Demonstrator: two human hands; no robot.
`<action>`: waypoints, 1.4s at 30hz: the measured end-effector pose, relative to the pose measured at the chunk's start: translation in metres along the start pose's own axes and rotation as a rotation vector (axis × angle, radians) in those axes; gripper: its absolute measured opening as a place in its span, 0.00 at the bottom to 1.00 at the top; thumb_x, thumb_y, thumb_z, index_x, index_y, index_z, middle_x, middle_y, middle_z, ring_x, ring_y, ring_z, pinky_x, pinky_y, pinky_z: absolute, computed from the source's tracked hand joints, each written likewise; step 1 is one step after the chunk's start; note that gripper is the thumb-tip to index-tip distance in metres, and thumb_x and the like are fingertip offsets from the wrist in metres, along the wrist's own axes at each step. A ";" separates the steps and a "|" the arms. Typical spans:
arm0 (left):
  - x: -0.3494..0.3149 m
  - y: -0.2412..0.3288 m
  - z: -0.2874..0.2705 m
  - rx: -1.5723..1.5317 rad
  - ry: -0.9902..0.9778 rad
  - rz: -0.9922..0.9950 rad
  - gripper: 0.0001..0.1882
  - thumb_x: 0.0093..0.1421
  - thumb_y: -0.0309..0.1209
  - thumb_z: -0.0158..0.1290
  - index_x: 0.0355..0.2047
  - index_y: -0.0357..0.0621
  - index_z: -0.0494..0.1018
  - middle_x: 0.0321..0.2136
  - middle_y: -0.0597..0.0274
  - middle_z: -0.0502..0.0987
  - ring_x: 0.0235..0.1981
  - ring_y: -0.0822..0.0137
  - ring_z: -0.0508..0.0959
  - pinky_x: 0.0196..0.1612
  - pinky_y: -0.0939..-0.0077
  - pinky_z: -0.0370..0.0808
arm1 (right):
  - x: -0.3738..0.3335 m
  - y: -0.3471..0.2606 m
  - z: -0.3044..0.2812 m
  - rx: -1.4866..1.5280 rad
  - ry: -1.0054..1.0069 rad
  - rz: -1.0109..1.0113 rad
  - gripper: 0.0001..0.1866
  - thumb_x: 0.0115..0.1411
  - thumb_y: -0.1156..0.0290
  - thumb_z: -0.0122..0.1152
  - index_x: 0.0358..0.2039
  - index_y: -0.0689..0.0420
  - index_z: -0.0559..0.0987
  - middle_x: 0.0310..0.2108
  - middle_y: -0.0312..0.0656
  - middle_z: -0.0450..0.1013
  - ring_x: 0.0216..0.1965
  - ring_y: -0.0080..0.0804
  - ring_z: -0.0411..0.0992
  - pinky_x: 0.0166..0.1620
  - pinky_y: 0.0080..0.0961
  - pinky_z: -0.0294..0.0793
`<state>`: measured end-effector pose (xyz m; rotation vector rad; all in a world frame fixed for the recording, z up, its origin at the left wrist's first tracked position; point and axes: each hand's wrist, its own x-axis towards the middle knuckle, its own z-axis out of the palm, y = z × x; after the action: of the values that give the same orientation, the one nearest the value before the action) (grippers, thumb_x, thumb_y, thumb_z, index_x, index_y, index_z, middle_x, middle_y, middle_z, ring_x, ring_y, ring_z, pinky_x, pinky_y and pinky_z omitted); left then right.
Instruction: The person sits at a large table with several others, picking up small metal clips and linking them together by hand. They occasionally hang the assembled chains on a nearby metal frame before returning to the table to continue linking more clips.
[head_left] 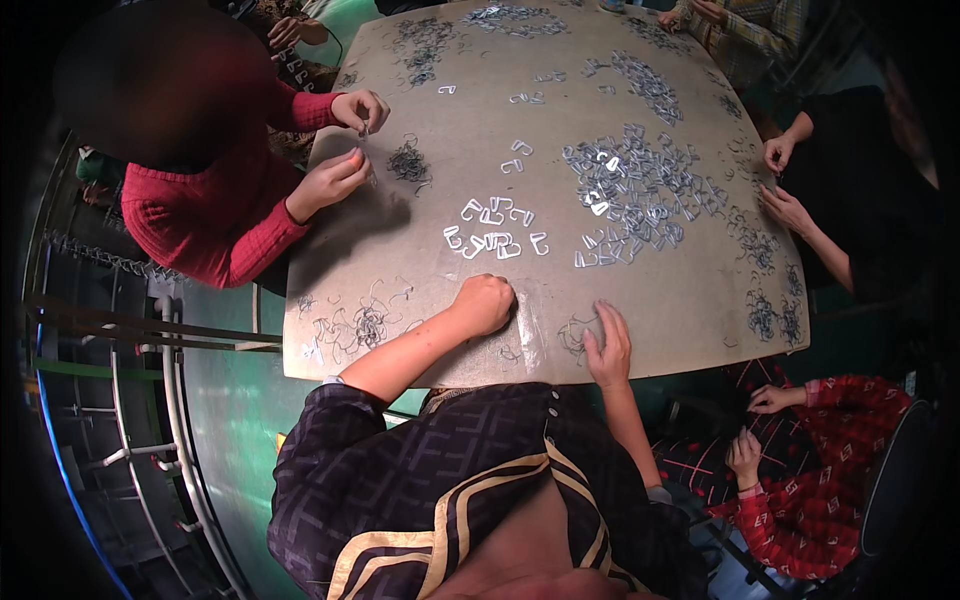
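My left hand (pixel 484 304) is closed in a fist on the table near its front edge. What its fingers hold, if anything, is hidden. Just beyond it lies a loose group of flat, pale hook-shaped pieces (pixel 495 243). My right hand (pixel 610 345) rests flat at the edge with thumb and fingers apart. Its thumb is beside a small tangle of thin dark wire hooks (pixel 575 334). Between my two hands, a strip of clear tape (pixel 529 330) shines on the tabletop. A few more wire bits (pixel 510 354) lie close to my left wrist.
The tan table (pixel 450 150) carries a large heap of pale hook pieces (pixel 640 190) right of centre. Wire hook piles lie at left (pixel 368 325) and right (pixel 762 315). A co-worker in a red sweater (pixel 215 210) sits left; other people sit around the right and far sides.
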<state>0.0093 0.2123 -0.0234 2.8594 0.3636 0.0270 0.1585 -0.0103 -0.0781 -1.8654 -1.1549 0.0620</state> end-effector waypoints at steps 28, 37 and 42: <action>-0.015 0.010 0.001 0.027 0.115 0.009 0.07 0.45 0.29 0.54 0.21 0.36 0.74 0.25 0.53 0.75 0.32 0.54 0.77 0.34 0.62 0.75 | 0.011 0.000 0.000 -0.090 0.069 0.090 0.23 0.52 0.69 0.64 0.49 0.62 0.75 0.47 0.50 0.70 0.50 0.50 0.67 0.56 0.42 0.63; 0.015 0.013 0.007 -0.339 0.206 -0.076 0.09 0.45 0.28 0.56 0.24 0.35 0.71 0.23 0.50 0.75 0.28 0.51 0.77 0.34 0.60 0.75 | 0.089 0.013 0.022 -0.355 -0.094 0.090 0.21 0.49 0.69 0.68 0.45 0.58 0.78 0.39 0.47 0.68 0.44 0.47 0.67 0.48 0.40 0.67; 0.010 0.002 0.012 -0.662 0.227 -0.284 0.06 0.45 0.24 0.57 0.24 0.36 0.72 0.19 0.55 0.75 0.20 0.63 0.75 0.28 0.71 0.73 | 0.110 0.023 0.030 -0.338 -0.199 0.120 0.17 0.46 0.71 0.71 0.37 0.59 0.78 0.39 0.47 0.68 0.45 0.49 0.68 0.48 0.40 0.68</action>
<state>0.0197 0.2100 -0.0351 2.1355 0.6600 0.3501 0.2217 0.0871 -0.0689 -2.2689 -1.2460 0.1287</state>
